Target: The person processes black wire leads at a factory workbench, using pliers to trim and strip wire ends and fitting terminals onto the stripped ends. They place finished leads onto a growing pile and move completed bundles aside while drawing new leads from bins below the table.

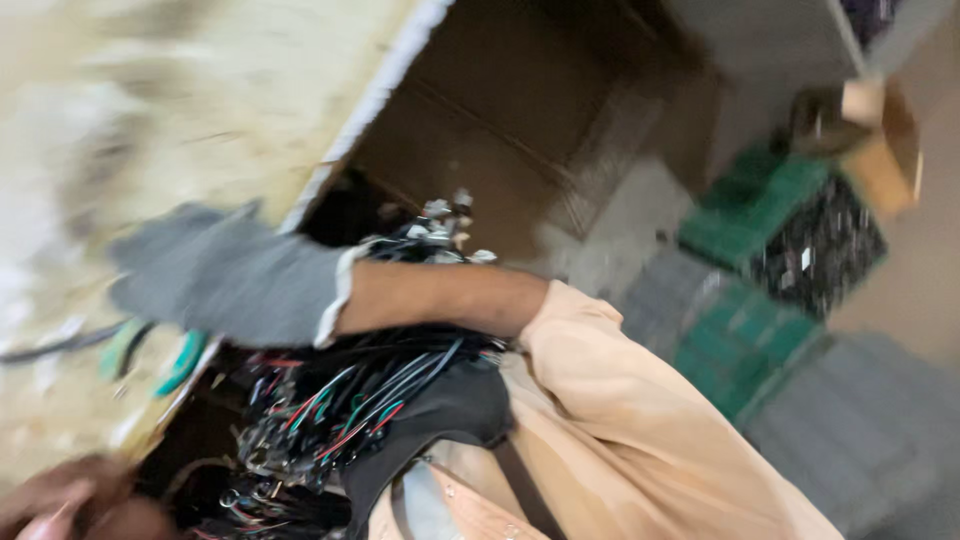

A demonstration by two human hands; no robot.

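The picture is smeared by motion. My right hand (225,275), in a grey glove, reaches left from a peach sleeve (620,420) and lies over the edge of a beige worktop (200,110). Whether it grips anything is unclear. Under that forearm hangs a thick bundle of black, red and green wires with connectors (340,405). My left hand (65,500) shows only partly in the bottom left corner, bare and blurred, close to the lower end of the bundle. Its fingers cannot be made out.
An open brown cardboard box (500,120) stands behind the wires. Green plastic crates (750,200) with dark small parts sit at the right on a grey floor (870,430). Teal loops (180,362) lie at the worktop's edge.
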